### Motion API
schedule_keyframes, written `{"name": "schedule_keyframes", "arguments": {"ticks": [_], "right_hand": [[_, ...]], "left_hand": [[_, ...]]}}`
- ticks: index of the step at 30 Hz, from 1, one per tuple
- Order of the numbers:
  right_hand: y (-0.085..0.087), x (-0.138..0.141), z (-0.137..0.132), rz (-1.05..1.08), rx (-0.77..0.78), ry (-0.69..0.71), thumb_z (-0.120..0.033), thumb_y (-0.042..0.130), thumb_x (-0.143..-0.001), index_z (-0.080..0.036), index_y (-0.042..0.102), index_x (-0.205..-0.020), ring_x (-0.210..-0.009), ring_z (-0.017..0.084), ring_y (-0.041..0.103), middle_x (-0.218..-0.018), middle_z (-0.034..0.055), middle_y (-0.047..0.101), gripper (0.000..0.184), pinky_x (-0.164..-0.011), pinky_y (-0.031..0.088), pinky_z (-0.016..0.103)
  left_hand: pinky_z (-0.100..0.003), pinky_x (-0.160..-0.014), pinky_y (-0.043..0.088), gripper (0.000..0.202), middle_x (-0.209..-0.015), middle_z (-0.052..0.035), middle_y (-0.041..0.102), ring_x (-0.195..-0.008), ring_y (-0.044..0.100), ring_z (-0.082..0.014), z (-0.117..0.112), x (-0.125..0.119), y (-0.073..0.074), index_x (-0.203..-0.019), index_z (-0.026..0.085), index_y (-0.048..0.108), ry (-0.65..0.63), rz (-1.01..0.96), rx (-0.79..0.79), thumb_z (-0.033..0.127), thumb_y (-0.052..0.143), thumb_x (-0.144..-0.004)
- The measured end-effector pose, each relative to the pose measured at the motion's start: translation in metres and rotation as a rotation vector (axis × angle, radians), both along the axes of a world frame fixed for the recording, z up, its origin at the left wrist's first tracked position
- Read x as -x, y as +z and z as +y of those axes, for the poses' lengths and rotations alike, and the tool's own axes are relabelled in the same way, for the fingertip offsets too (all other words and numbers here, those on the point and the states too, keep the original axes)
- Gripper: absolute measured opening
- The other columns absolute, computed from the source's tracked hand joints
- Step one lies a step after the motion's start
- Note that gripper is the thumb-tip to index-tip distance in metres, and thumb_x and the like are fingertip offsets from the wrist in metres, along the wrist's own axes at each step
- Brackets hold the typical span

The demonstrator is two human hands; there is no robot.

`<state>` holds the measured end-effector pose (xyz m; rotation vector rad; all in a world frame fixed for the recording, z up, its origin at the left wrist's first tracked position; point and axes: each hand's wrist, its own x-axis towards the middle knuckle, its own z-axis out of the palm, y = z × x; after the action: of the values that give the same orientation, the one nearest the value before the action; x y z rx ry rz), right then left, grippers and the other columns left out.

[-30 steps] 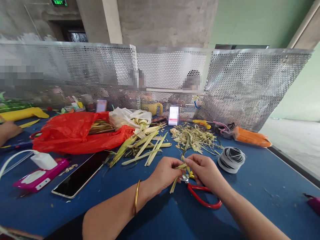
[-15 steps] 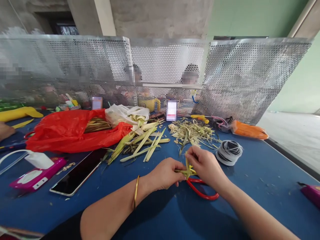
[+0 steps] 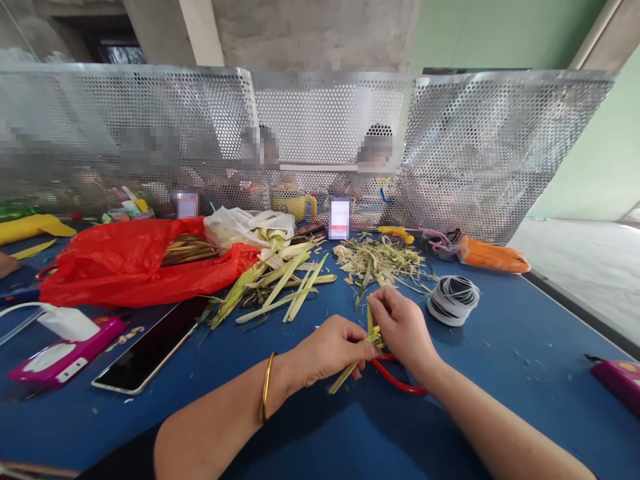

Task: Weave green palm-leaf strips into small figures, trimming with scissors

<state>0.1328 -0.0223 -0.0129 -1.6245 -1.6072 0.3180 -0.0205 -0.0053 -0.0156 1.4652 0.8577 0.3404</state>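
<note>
My left hand point(image 3: 331, 348) is closed in a pinch on a folded yellow-green leaf strip point(image 3: 343, 378), whose tail sticks out below the fingers. My right hand point(image 3: 406, 327) pinches an upright end of the same leaf work, close beside the left. The crossing of the folds sits between both hands, partly covered by fingers. Under the hands, scissors with red handles point(image 3: 403, 384) lie on the blue table point(image 3: 310, 427); their blades are hidden. Right of my right hand stands a spool of grey-white cord point(image 3: 453, 301).
Leaf shreds point(image 3: 383, 260) lie heaped ahead, with cut leaf strips point(image 3: 300, 293) to their left. A red plastic bag point(image 3: 125, 260), a phone point(image 3: 150, 350) and a magenta power strip point(image 3: 67, 353) occupy the left. An orange packet point(image 3: 493, 255) lies right. A perforated metal screen point(image 3: 330, 113) stands behind.
The leaf strip's tail has swung from pointing left to pointing down-left below my left hand. My left thumb now covers more of the fold, and less of the scissors' handles shows.
</note>
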Motion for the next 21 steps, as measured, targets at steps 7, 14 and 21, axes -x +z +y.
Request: {"name": "schedule_keyframes", "arguments": {"ticks": [7, 14, 21], "right_hand": [[0.004, -0.01, 0.003, 0.037, 0.022, 0.105, -0.037, 0.042, -0.093, -0.023, 0.052, -0.077, -0.054, 0.012, 0.055, -0.063, -0.0035, 0.06, 0.024, -0.053, 0.036, 0.023], [0.02, -0.019, 0.002, -0.542, -0.2, 0.357, -0.029, 0.044, -0.096, -0.021, 0.065, -0.083, -0.076, 0.017, 0.059, -0.078, 0.0038, 0.067, 0.025, -0.076, 0.038, 0.029], [-0.001, -0.016, 0.011, -0.105, 0.183, 0.272, -0.031, 0.046, -0.092, -0.02, 0.062, -0.068, -0.062, 0.015, 0.057, -0.063, -0.0005, 0.063, 0.03, -0.06, 0.04, 0.025]], "left_hand": [[-0.023, -0.056, 0.039, 0.032, -0.057, -0.0009, 0.06, -0.054, 0.051, -0.0108, 0.008, 0.001, 0.005, -0.057, 0.015, 0.063, 0.086, -0.071, -0.074, 0.043, 0.067, -0.071], [-0.024, -0.052, 0.033, 0.027, -0.057, 0.0003, 0.059, -0.053, 0.046, -0.0098, 0.029, 0.008, 0.006, -0.062, 0.016, 0.067, 0.256, -0.152, 0.013, 0.042, 0.072, -0.064], [-0.023, -0.049, 0.026, 0.025, -0.054, 0.0017, 0.055, -0.052, 0.047, -0.0091, 0.03, 0.007, 0.006, -0.07, 0.013, 0.071, 0.409, -0.237, 0.129, 0.036, 0.074, -0.06]]}}
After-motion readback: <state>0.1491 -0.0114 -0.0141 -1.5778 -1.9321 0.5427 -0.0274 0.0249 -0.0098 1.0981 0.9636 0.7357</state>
